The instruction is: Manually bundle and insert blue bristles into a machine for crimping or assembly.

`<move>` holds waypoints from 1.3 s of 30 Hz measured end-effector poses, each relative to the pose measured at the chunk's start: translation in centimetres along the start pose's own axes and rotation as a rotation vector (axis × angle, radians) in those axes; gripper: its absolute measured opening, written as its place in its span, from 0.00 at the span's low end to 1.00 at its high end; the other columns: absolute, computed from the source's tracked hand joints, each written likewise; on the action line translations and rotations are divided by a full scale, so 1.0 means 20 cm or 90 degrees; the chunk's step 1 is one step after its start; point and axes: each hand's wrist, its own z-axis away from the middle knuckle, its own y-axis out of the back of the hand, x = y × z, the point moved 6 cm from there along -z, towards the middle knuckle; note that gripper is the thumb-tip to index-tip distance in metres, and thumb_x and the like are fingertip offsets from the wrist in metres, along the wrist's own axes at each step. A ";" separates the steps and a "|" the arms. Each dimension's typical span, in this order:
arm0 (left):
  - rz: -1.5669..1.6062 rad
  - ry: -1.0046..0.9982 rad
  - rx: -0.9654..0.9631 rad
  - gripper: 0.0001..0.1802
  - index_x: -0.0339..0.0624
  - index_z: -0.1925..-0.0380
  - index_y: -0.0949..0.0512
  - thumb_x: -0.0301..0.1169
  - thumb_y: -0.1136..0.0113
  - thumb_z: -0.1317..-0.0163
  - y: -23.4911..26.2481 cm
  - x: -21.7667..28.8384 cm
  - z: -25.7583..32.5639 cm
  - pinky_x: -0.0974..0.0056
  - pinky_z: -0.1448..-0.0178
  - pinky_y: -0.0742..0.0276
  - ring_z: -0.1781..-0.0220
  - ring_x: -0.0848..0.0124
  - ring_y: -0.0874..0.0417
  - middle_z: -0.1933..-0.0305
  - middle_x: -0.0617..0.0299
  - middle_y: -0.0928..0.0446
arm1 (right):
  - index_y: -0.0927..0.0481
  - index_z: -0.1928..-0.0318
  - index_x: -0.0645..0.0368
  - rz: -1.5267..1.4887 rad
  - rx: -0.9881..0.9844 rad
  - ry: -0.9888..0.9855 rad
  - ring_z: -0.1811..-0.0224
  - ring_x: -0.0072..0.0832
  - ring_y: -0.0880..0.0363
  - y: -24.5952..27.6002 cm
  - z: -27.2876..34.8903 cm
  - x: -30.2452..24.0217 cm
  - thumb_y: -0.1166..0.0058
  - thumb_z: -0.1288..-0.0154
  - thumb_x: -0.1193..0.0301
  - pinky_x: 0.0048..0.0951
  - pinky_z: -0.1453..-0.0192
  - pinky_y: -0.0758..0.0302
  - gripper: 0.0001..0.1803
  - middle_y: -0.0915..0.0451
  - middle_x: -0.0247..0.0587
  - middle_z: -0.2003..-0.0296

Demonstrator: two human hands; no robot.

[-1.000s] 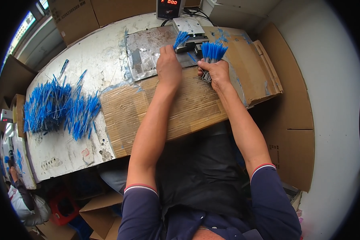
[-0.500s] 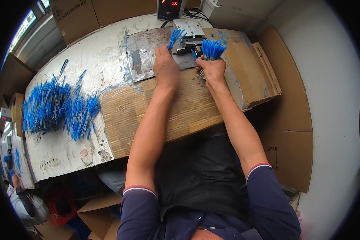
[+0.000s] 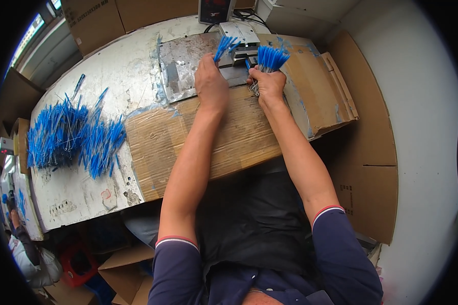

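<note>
My left hand point(image 3: 211, 84) is closed around a small bunch of thin blue-ended wire brushes point(image 3: 225, 47), their blue ends pointing up and away. To its right, my right hand point(image 3: 268, 84) grips a thicker bundle of the same brushes point(image 3: 272, 58), with blue ends fanned upward and grey wire ends showing below the fist. Close to my right thumb, a single blue piece lies at the jaw of a small metal bench machine point(image 3: 239, 34). The fingertips of both hands are partly hidden.
A large loose pile of blue brushes point(image 3: 61, 132) lies on the white table point(image 3: 122, 81) at the left. Flattened cardboard point(image 3: 158, 147) covers the table's front edge. A dark control box point(image 3: 215, 11) stands behind the machine. Far left, another person's arm point(image 3: 15, 218) shows.
The red digits on the control box no longer show. My right hand has shifted slightly, and the blue piece by it sits closer to the machine jaw. My left hand stays nearly in place.
</note>
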 end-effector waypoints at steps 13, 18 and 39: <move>-0.026 -0.039 -0.173 0.14 0.35 0.54 0.25 0.18 0.47 0.41 -0.08 0.00 0.03 0.50 0.47 0.25 0.52 0.48 0.20 0.56 0.47 0.21 | 0.18 0.64 0.69 -0.099 -0.075 -0.113 0.75 0.33 0.15 0.08 0.04 -0.03 0.32 0.45 0.84 0.33 0.70 0.12 0.08 0.16 0.46 0.71; -0.037 -0.047 -0.184 0.13 0.35 0.56 0.26 0.17 0.46 0.43 -0.08 0.02 0.02 0.49 0.49 0.25 0.53 0.48 0.20 0.58 0.47 0.22 | 0.19 0.65 0.69 -0.049 -0.138 -0.177 0.75 0.32 0.15 0.10 0.05 -0.03 0.30 0.44 0.85 0.32 0.71 0.12 0.10 0.17 0.46 0.73; -0.068 -0.009 -0.072 0.11 0.38 0.58 0.26 0.17 0.47 0.40 -0.01 0.02 0.00 0.48 0.56 0.23 0.59 0.46 0.19 0.58 0.47 0.25 | 0.20 0.70 0.72 0.051 -0.106 -0.143 0.81 0.31 0.19 0.04 0.05 -0.05 0.35 0.41 0.83 0.33 0.79 0.19 0.06 0.21 0.45 0.78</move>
